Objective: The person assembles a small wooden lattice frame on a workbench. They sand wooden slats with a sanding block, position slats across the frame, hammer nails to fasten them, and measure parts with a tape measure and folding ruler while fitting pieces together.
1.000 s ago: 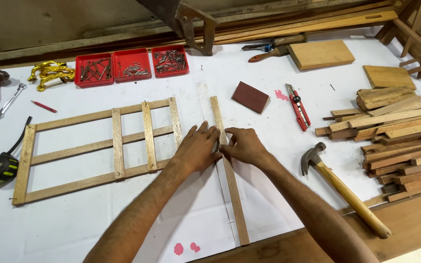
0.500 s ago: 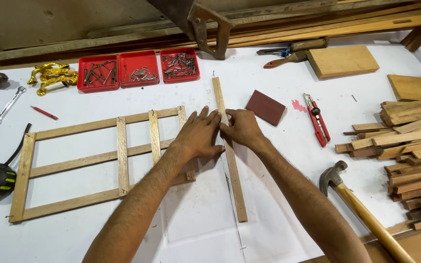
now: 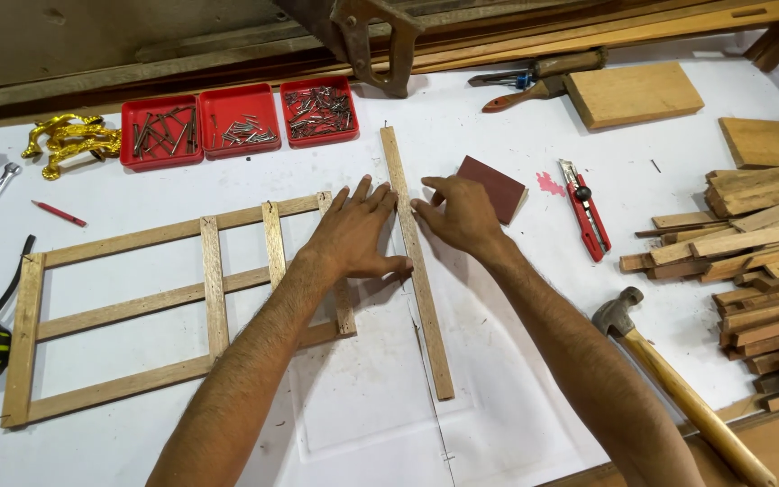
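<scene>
Since the earlier frame both hands had slid up the strip [image 3: 416,261]. The left hand [image 3: 353,233] lay flat and the right hand [image 3: 462,215] pressed, fingers spread, apparently steadying it beside the frame [image 3: 173,307] on the table [image 3: 137,198].

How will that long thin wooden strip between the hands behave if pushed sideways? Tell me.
The long thin wooden strip lies flat on the white tabletop, so it will probably slide, not roll. Being slender, it likely feels light and may pivot if pushed near one end. It looks fairly stiff.
</scene>
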